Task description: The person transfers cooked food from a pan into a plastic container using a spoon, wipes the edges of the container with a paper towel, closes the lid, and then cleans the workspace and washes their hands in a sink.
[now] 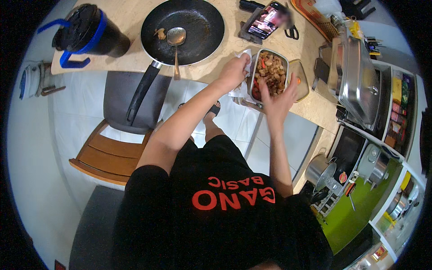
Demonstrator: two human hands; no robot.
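Note:
A rectangular food container (pixel 252 79) with a pale rim stands near the table's front edge. Chopped cooked food (pixel 271 67) with bits of red fills it. My left hand (pixel 234 71) is at its left side, closed on a crumpled white paper tissue (pixel 243 88). My right hand (pixel 279 103) is spread over the container's near right corner, thumb above the food and fingers past the right wall; whether it touches the wall is unclear. Partly under that hand lies a translucent lid (pixel 302 88). A black frying pan (pixel 199 44) holds a metal spoon (pixel 176 36) and a small food scrap (pixel 160 33).
The pan's handle (pixel 143 89) juts past the table edge above a chair (pixel 111 145). A black tumbler (pixel 114 42) with blue handle stands left. Behind the container, a phone (pixel 265 21) leans on a stand. A steel chafing dish (pixel 359 77) is at right.

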